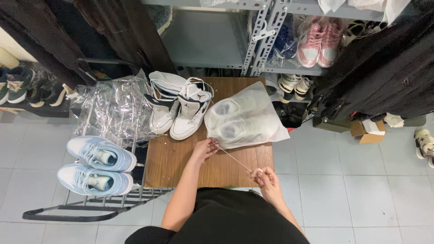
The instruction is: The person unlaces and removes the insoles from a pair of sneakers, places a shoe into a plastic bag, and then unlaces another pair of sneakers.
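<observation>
Left hand (204,149) pinches the white shoe bag (244,117) at its mouth; right hand (266,177), at four o'clock, grips the taut drawstring (233,157).

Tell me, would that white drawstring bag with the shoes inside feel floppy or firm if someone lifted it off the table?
Probably floppy: the white bag is thin cloth draped over two shoe shapes that show through. It likely sags around them rather than keeping its form. It seems unlikely to roll, lying flat on the wooden table, with the left hand at its mouth.
</observation>
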